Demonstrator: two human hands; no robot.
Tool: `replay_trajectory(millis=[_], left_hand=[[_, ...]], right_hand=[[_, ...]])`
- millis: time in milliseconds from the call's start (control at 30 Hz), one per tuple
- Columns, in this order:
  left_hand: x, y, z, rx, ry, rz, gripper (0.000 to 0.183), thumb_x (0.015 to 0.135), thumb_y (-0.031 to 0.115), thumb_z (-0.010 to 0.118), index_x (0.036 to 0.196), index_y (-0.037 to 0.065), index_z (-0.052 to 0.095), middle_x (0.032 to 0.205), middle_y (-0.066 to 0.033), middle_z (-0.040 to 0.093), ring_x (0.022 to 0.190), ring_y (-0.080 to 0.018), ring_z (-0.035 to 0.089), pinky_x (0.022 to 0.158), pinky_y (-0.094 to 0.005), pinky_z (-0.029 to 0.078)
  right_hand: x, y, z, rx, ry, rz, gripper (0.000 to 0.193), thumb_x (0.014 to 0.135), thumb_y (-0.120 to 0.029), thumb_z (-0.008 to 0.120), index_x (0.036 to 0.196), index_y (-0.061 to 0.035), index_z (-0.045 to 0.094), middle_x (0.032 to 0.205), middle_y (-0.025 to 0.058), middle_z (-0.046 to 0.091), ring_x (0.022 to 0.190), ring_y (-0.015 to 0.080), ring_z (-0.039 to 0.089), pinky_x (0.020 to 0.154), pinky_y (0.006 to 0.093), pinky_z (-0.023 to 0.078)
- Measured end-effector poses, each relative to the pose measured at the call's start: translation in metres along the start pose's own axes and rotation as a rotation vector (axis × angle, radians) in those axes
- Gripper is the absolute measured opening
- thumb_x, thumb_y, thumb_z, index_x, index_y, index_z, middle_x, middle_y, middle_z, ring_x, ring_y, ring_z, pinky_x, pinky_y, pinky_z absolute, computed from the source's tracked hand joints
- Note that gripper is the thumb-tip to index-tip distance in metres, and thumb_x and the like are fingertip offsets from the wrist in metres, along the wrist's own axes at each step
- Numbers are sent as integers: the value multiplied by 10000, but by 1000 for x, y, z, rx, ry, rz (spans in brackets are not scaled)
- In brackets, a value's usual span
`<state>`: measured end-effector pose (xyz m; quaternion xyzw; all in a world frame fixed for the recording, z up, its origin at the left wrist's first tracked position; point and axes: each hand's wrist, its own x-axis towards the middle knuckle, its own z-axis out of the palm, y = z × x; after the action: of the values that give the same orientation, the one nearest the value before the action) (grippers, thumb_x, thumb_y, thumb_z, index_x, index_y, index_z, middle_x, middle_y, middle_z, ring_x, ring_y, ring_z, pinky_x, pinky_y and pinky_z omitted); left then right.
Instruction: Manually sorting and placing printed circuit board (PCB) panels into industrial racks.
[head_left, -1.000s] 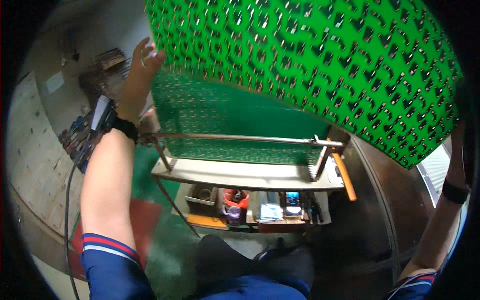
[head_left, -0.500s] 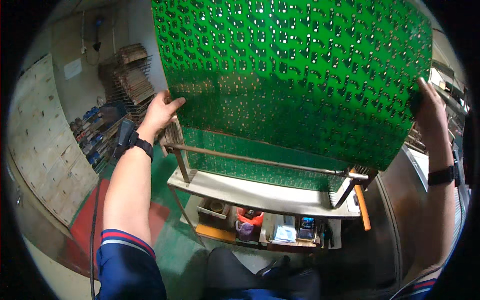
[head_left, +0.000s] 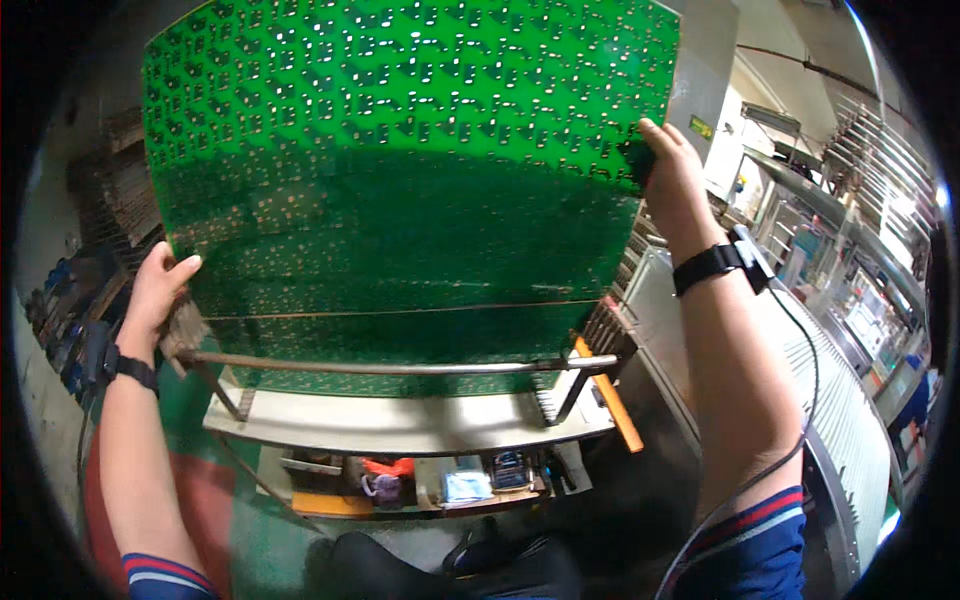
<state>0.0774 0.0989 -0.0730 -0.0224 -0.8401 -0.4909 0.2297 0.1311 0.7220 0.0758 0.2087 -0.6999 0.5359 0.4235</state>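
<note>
Workshop interior w/ green-painted floor [head_left: 205, 520], red patch at lower left; grey machine cabinet [head_left: 712, 60] at upper right, small yellow-green label [head_left: 701, 127] on its side, text too small to tell. Racks of thin rods [head_left: 880, 160] at far right; person in blue [head_left: 915, 400] at right edge, well apart.

Centre: large green circuit panel [head_left: 400, 190], held upright, filling most of view; upper half bright w/ rows of small pale pads, lower half in shadow. Lower edge just above steel bar [head_left: 400, 366] of a pale-topped trolley [head_left: 400, 425]; contact w/ bar cannot be told. Second green panel [head_left: 400, 384] standing behind bar, on trolley top. Orange handle [head_left: 610, 400] slanting along trolley's right end.

Left hand [head_left: 160, 290]: gripping left edge of panel low down, thumb on the front, fingers closed round edge. Black wrist strap [head_left: 130, 368] below, cable trailing.

Right hand [head_left: 672, 170]: gripping right edge of panel high up, fingers wrapped round edge, thumb side toward camera. Black wrist strap w/ small unit [head_left: 720, 265], thin cable [head_left: 790, 440] running down forearm to blue sleeve w/ red & white cuff [head_left: 750, 525].

Lower shelf of trolley: small packages in a row – orange-red bag [head_left: 385, 468], pale blue packet [head_left: 465, 487], dark box [head_left: 510, 470], yellow strip [head_left: 320, 503] at left. Dark shoes [head_left: 480, 560] at bottom centre.
</note>
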Motion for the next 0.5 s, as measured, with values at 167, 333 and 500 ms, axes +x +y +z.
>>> replay_trajectory(millis=[167,333,500], left_hand=[[5,2,8,16,19,13,215,946,186,744,1093,72,638,862,37,589,726,-67,495,652,-256,416],[8,-7,6,17,5,48,238,940,211,753,1062,77,599,815,44,530,667,-53,474,586,-244,403],[0,5,9,-45,-27,62,313,899,135,762,1153,42,605,905,29,605,722,-62,496,641,-248,416]], right_hand=[[-6,-6,-5,252,60,208,311,1015,-195,641,1236,23,625,1120,99,705,990,187,676,871,343,549],[-26,5,-14,310,19,255,314,1026,-200,633,1252,18,612,1127,92,699,1000,180,670,875,343,550],[-29,18,-70,-3,115,216,450,1010,-266,660,1380,-48,524,1226,99,646,1011,157,641,857,342,534]])
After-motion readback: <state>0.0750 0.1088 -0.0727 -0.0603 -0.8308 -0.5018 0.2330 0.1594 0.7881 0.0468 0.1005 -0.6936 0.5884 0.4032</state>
